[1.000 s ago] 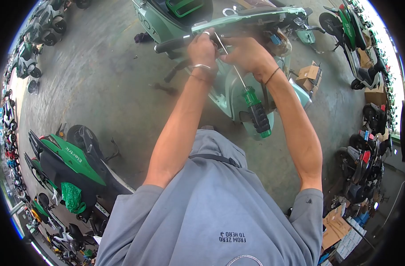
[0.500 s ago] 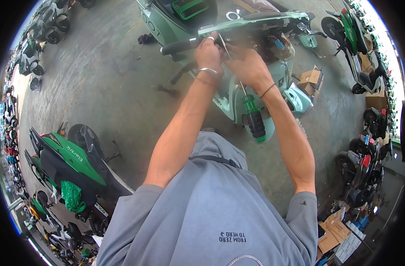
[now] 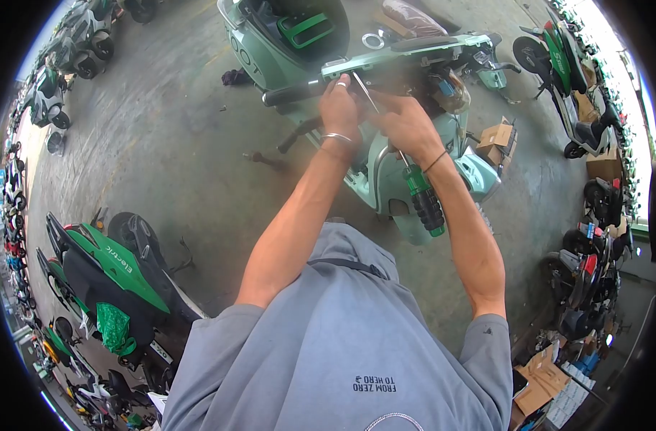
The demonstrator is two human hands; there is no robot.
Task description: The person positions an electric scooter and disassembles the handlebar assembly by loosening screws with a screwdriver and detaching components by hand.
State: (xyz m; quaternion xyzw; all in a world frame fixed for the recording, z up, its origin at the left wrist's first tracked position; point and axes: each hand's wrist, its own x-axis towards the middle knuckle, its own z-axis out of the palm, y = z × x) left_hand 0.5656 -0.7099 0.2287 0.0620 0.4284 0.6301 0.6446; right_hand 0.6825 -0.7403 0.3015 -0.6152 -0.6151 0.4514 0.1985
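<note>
Near the top middle, my left hand (image 3: 340, 111) is closed at the edge of the mint-green handlebar cover (image 3: 336, 70) of a scooter, beside the black grip (image 3: 292, 94). What its fingertips pinch is hidden. My right hand (image 3: 408, 128) is closed around the shaft of a screwdriver, index finger reaching forward. The screwdriver's green and black handle (image 3: 425, 201) hangs below that hand, by the wrist. Its metal tip points up at the cover, close to my left fingers. Exposed wiring and inner parts (image 3: 446, 92) show right of my hands, partly blurred.
The scooter's mint-green front body (image 3: 385, 176) stands beneath my hands. A detached panel with a green frame (image 3: 305, 30) is beyond it. An open cardboard box (image 3: 497, 140) sits on the floor at right. A green and black scooter (image 3: 119, 262) lies near at left; more scooters line both sides.
The screwdriver handle has swung slightly right and down, and my right hand has shifted a little with it. My left hand stays at the cover's edge.
</note>
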